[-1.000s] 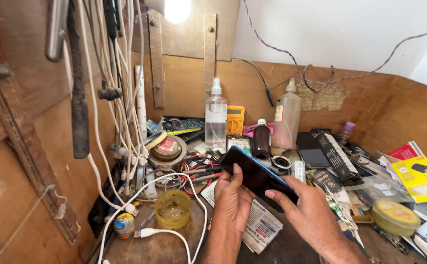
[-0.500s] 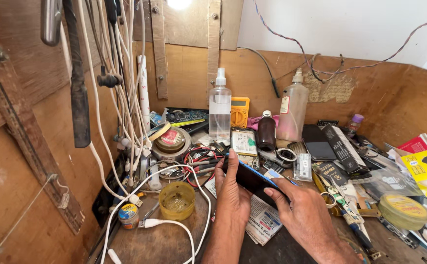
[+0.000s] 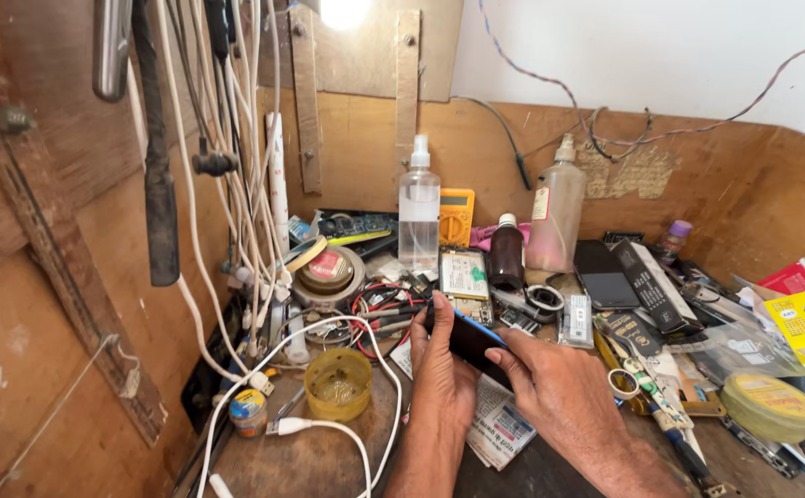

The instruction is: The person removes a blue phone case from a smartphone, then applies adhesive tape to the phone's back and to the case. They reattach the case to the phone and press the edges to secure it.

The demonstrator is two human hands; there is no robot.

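A: While you hold the dark phone [image 3: 472,339] over the middle of the desk [image 3: 328,461], log where things stand. Your left hand [image 3: 444,383] has its fingers [image 3: 436,316] closed around the phone's left end, index finger lying along the upper edge. Your right hand [image 3: 564,392] grips the right end, fingers [image 3: 506,358] curled in against the edge.

B: So both hands are grasping it. Is it resting on anything?

A: It sits tilted, lifted off the desk as far as I can judge, just above the printed paper [image 3: 499,429] under your wrists. The blue rim shows along the top edge.

B: How much looks done?

A: Little, by my reading. The phone looks shut and in one piece; I see no gap at the seam and no tool in either hand. The opened phone body [image 3: 464,274] beyond it lies apart, just in front of the clear spray bottle [image 3: 418,217].

B: And left?

A: Any opening or parts work, I judge. The yellow tub [image 3: 339,383] and white cable [image 3: 328,429] lie to your left, untouched.
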